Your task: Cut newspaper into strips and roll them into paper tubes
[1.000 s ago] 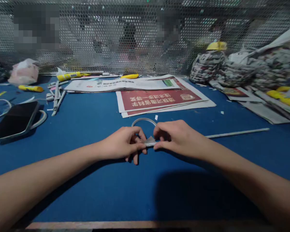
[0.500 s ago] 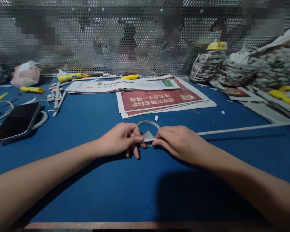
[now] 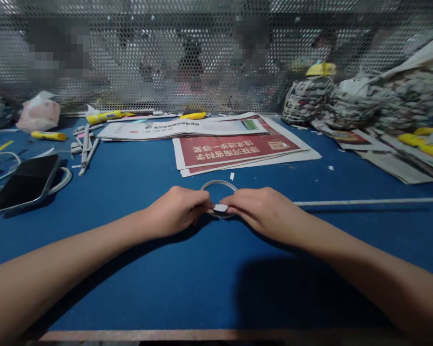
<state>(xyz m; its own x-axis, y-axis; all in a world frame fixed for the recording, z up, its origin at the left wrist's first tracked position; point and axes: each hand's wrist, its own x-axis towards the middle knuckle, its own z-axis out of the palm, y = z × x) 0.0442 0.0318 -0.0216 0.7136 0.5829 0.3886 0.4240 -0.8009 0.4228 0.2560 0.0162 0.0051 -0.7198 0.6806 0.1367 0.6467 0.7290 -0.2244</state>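
A thin, pale ring (image 3: pixel 219 182) rests at the middle of the blue table. On its near side a small piece of white paper (image 3: pixel 221 208) lies between my hands. My left hand (image 3: pixel 178 209) is closed, its thumb and fingers pinching the paper's left end. From the other side my right hand (image 3: pixel 265 209) pinches the right end, fingertips pressed together. A long, thin rolled paper stick (image 3: pixel 364 202) reaches from behind my right hand to the right edge of view; whether it joins the ring is hidden.
Newspapers (image 3: pixel 245 149) lie beyond my hands. Left are a phone (image 3: pixel 25 182), paper roll pieces (image 3: pixel 85 150) and yellow glue sticks (image 3: pixel 48 136). Woven paper baskets (image 3: pixel 306 98) stand at the back right, before a perforated metal screen (image 3: pixel 209 91). A paper scrap (image 3: pixel 232 176) lies near the ring.
The pointed paper flap that stood up is now folded down flat. My left hand's spread fingers have curled in, and the paper stick's far end has dropped lower in view.
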